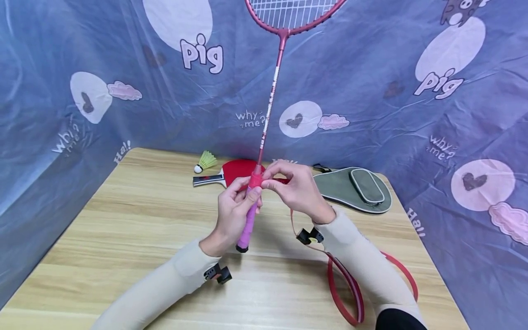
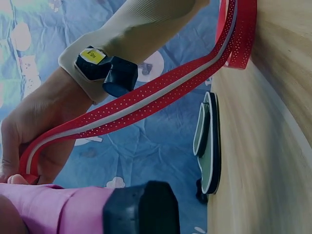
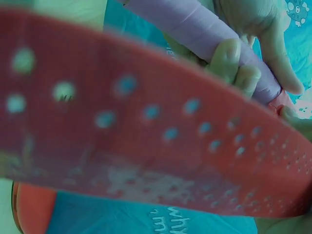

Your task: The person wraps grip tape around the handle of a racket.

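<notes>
A badminton racket (image 1: 269, 107) with a dark red frame is held upright, slightly tilted, above the table. My left hand (image 1: 232, 213) grips its purple-wrapped handle (image 1: 247, 224), thumb across the front near the top. With thumb and fingertips, my right hand (image 1: 299, 188) pinches a red perforated grip tape (image 2: 146, 101) at the handle's upper end. Red tape covers the top of the handle around the cone (image 1: 255, 179). From the right hand the strip runs down past the right forearm and loops on the table. A black butt cap (image 2: 141, 209) ends the handle.
On the wooden table (image 1: 144, 220), a yellow shuttlecock (image 1: 205, 161) and a red table tennis bat (image 1: 237, 170) lie at the back. A green bat case (image 1: 350, 189) sits back right. Loose tape loops (image 1: 345, 293) lie near the right forearm. Printed blue cloth (image 1: 231, 91) hangs behind.
</notes>
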### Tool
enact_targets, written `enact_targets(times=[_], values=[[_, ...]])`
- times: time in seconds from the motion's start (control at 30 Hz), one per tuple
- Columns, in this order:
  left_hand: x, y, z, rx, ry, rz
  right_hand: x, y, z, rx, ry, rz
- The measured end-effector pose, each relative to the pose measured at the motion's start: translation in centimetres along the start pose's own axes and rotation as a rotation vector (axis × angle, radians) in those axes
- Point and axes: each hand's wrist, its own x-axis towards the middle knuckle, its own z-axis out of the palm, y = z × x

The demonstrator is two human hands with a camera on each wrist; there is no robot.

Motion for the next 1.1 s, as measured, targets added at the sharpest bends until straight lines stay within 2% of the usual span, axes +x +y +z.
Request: enact_targets(times=[0.07, 0.17, 0.3, 0.37, 0.53, 0.73, 0.9, 1.1], values=[[0.1, 0.0, 0.0, -0.001, 0.002, 0.009, 0.0, 0.0, 0.1, 0.005, 0.005, 0.032], [0.2, -0.1, -0.1, 0.017, 0.006, 0.056, 0.0, 0.0, 0.0, 0.026, 0.008, 0.055], [0.4, 0.0, -0.1, 0.082, 0.035, 0.105, 0.1, 0.0, -0.2, 0.039, 0.027, 0.013], [0.5, 0.0, 0.0, 0.084, 0.063, 0.102, 0.1, 0.0, -0.2, 0.029, 0.047, -0.019], [0.6, -0.4, 0.4, 0.015, 0.138, 0.089, 0.0, 0.3, 0.0, 0.007, 0.097, -0.083], [0.3, -1.1, 0.6, 0.043, 0.206, 0.072, -0.1, 0.7, 0.5, -0.055, 0.13, -0.15], [0.0, -1.1, 0.5, -0.002, 0.2, 0.06, 0.0, 0.6, 0.5, -0.159, 0.074, -0.204], [0.1, -0.9, 0.2, -0.042, 0.171, 0.008, 0.0, 0.0, -0.2, -0.315, -0.028, -0.307]])
